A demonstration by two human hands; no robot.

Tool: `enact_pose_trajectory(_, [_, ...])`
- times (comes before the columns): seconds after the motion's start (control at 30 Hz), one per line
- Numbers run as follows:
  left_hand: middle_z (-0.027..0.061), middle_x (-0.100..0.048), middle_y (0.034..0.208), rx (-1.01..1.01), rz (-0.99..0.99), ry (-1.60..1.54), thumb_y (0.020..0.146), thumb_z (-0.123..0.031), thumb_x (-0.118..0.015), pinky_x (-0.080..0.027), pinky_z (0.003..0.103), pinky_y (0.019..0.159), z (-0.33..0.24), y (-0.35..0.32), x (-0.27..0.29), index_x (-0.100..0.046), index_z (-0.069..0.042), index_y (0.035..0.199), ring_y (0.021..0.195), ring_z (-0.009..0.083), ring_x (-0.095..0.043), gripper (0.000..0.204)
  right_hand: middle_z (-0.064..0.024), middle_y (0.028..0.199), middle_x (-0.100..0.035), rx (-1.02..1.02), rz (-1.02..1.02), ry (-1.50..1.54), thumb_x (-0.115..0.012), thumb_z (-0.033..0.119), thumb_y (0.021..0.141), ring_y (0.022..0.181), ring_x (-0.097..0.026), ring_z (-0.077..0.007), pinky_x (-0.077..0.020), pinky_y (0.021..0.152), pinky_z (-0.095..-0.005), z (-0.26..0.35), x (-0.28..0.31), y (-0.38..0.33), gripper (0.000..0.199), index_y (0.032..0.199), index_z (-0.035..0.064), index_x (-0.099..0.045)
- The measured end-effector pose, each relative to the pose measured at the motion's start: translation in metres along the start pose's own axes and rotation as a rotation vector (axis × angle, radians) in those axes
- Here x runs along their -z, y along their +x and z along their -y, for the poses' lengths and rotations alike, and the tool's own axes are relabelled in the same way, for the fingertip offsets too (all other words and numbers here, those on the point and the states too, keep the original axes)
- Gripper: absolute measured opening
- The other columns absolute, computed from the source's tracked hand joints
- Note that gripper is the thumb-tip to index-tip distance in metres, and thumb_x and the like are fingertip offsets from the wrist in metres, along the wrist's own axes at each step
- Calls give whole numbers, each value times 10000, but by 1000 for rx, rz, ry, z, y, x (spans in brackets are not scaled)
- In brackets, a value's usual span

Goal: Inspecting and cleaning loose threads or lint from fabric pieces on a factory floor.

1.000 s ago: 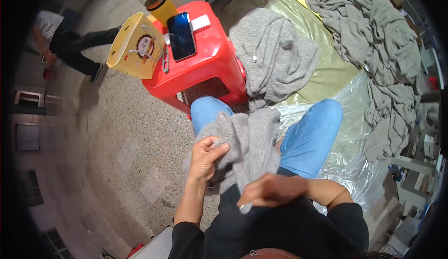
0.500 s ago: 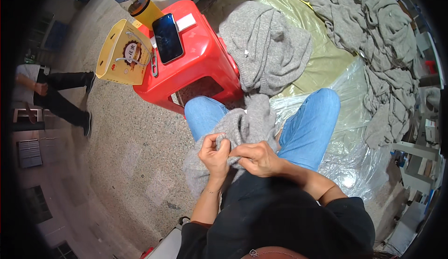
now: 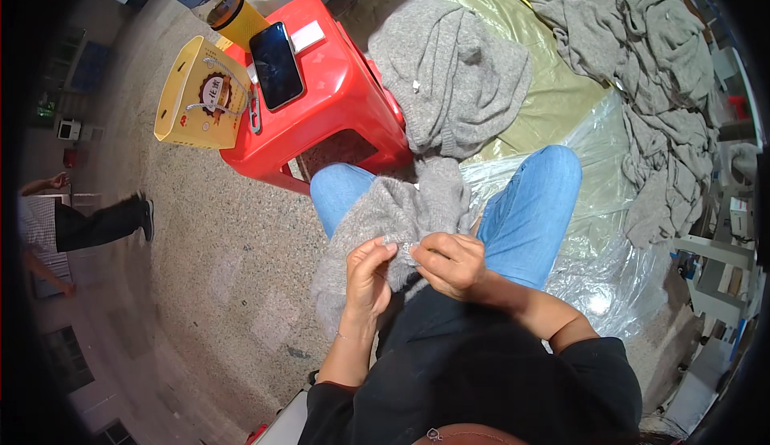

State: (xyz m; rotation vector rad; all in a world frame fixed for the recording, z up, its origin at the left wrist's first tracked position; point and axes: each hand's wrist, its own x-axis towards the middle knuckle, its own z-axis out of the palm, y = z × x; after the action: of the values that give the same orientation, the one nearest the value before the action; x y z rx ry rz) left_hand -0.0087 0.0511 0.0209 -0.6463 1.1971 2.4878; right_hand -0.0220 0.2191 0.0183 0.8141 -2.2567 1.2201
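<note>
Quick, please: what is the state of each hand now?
Left hand: closed, pinching the grey knitted garment.
Right hand: closed, pinching the same garment.

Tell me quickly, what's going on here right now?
A seated person holds a grey knit garment on their lap, both hands pinching one spot together: left hand, right hand. Another grey garment is draped over a red stool that carries a phone. More grey garments lie on plastic sheeting.

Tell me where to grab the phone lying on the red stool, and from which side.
Pinch the phone across its long edges, coming down from above. It lies flat, screen up, on the red stool; the edge facing the yellow carton looks less crowded than the end beside the white box.
</note>
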Motion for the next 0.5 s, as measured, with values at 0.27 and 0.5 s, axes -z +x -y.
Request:
enact_pose_trajectory(0.27, [53,-664,871,-155,-20,190,805,42,-665,-465,196,709,9,-6,-1,-654,32,928,763,69,-596,124,-38,806,-580,-47,52,-53,-678,34,678,627,-604,-172,-466,535,-277,-4,-3,1,200,869,55,-619])
enact_pose_trajectory(0.5, [21,-645,839,-280,2,397,799,61,-678,-447,160,637,12,-3,5,-658,30,944,731,41,-571,150,-119,815,-595,-518,431,396,-621,21,711,736,-610,-329,-481,655,-397,-20,19,26,240,949,43,-611])
